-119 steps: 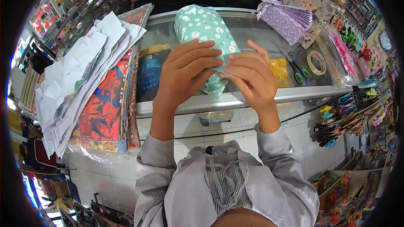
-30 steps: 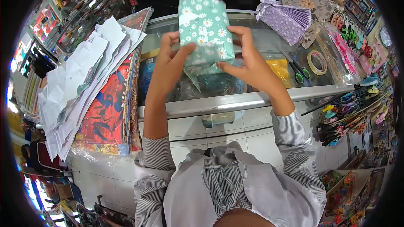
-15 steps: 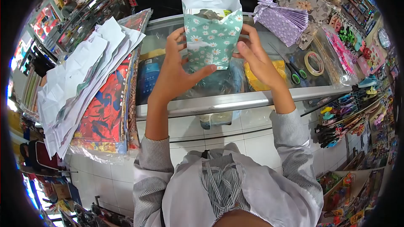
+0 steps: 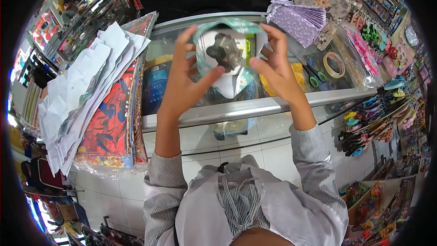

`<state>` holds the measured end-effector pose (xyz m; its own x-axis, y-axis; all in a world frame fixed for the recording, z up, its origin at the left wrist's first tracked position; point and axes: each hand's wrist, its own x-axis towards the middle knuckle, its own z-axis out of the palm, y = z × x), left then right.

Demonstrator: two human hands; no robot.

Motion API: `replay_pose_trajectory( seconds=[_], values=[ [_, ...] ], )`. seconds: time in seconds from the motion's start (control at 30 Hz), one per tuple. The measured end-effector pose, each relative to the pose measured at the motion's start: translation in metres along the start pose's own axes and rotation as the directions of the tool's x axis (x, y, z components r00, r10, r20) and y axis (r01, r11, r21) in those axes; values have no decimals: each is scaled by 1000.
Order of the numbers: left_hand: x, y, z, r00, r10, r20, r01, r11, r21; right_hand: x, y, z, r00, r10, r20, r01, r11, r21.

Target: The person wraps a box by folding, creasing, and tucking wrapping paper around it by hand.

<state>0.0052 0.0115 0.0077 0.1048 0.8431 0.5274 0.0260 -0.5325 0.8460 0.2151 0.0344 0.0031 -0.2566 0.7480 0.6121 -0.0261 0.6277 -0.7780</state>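
Note:
Between my two hands is a package in green daisy-patterned wrapping paper [image 4: 243,79], tilted so its open top faces me. Inside the paper shows a boxlike item [image 4: 227,52] with a dark picture and a yellow-green strip; its kind I cannot make out. My left hand [image 4: 185,73] curves around the left side, its thumb over the near rim. On the right side, my right hand [image 4: 278,66] holds the paper with bent fingers and the thumb at the edge. Scissors [image 4: 315,75] with black-and-green handles and a tape roll [image 4: 334,65] lie on the glass counter to the right.
Crumpled white paper sheets [image 4: 75,91] lie over red patterned wrapping sheets [image 4: 109,118] at the left. A purple pleated gift wrap [image 4: 298,23] and a brown floral one [image 4: 325,0] are at the back right. The counter's metal edge [image 4: 218,113] runs in front of me.
The package has tipped toward me: its daisy-patterned front faced me before, and now its open top and the item inside do. Both hands have stayed around it.

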Motion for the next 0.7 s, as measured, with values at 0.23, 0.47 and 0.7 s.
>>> replay_pose_trajectory(
  seconds=[0.23, 0.47, 0.7],
  values=[
    [-9, -23, -14, 979, -48, 196, 32, 996, 85, -13, 20, -12, 982, 15, 189, 31, 971, -238],
    [16, -9, -13, 998, 34, 49, -48, 947, 317, 17, -3, -29, 977, -35, 208, 97, 951, -295],
    [26, -13, -1, 989, 91, 114, -132, 896, 425, 43, -5, -20, 936, -40, 350, 231, 821, -522]
  ],
)
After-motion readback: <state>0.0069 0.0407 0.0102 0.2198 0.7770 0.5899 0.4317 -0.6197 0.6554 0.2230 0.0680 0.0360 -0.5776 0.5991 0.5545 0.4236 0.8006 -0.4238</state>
